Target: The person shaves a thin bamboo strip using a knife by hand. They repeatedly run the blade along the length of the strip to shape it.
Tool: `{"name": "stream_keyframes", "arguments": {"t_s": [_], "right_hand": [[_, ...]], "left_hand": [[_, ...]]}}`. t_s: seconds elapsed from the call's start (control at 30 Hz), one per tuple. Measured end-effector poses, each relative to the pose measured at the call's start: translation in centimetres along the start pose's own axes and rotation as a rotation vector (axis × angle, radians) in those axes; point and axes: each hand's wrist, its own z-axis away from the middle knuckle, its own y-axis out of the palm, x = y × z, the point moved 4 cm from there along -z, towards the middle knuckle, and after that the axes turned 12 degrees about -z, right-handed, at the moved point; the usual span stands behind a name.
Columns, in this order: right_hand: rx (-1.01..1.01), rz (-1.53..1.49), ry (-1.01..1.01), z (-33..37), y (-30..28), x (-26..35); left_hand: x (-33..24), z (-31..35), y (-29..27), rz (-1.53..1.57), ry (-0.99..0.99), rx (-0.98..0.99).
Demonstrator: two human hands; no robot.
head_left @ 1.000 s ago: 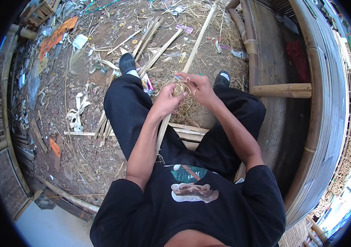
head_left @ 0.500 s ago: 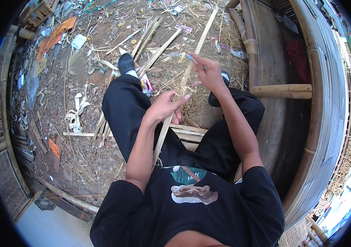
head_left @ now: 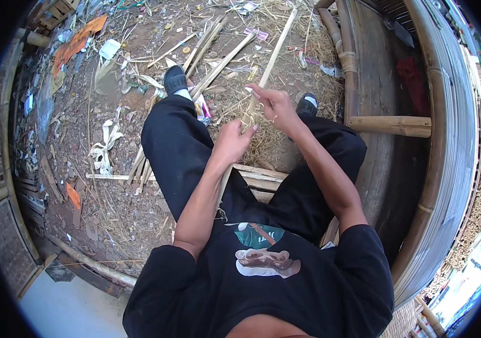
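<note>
A long pale bamboo strip (head_left: 278,49) slants from the far ground, between my knees, back to my lap. My left hand (head_left: 233,141) is closed around it, thumb stretched along its side. Just ahead, thin curled shavings (head_left: 250,117) cling to the strip. My right hand (head_left: 277,108) is closed beside the strip, a little farther out, its fingertips near the strip's edge. Whatever sits inside its fingers is too hidden to name. A fine pale curl hangs by the right palm.
Split bamboo pieces (head_left: 223,63) lie on the littered ground ahead. Below my hands is a low stack of wooden slats (head_left: 260,179). A bamboo-framed bench (head_left: 389,127) stands close on my right. White strips (head_left: 105,147) lie bundled at left.
My right hand has come back toward me along the strip, nearer my left hand. My left hand has turned slightly and shifted a little forward. More curled shavings show between them.
</note>
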Motion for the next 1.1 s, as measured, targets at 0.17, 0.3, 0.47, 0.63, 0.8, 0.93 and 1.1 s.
{"name": "stream_keyframes", "arguments": {"t_s": [0.17,0.3,0.47,0.63,0.8,0.93,1.1], "right_hand": [[0.081,-0.040,0.142,0.5,-0.7,-0.3],[0.041,-0.044,0.084,1.7,-0.6,-0.1],[0.088,-0.002,0.198,1.8,-1.1,0.1],[-0.011,-0.008,0.055,1.6,-0.5,-0.2],[-0.056,0.029,0.192,1.6,-0.1,-0.7],[-0.060,0.066,0.276,1.6,0.0,-1.6],[-0.061,0.016,0.195,2.4,0.3,-0.7]], "left_hand": [[-0.4,0.1,0.0,-0.101,0.020,-0.030],[0.2,0.1,0.7,-0.121,0.015,0.008],[0.2,-0.2,1.1,-0.169,0.030,0.001],[0.4,-0.4,1.2,-0.165,-0.011,0.028],[-0.1,-0.1,1.0,-0.173,0.045,-0.050],[-0.3,-0.2,1.1,-0.182,0.033,-0.047],[-0.3,-0.1,1.2,-0.161,0.018,-0.016]]}}
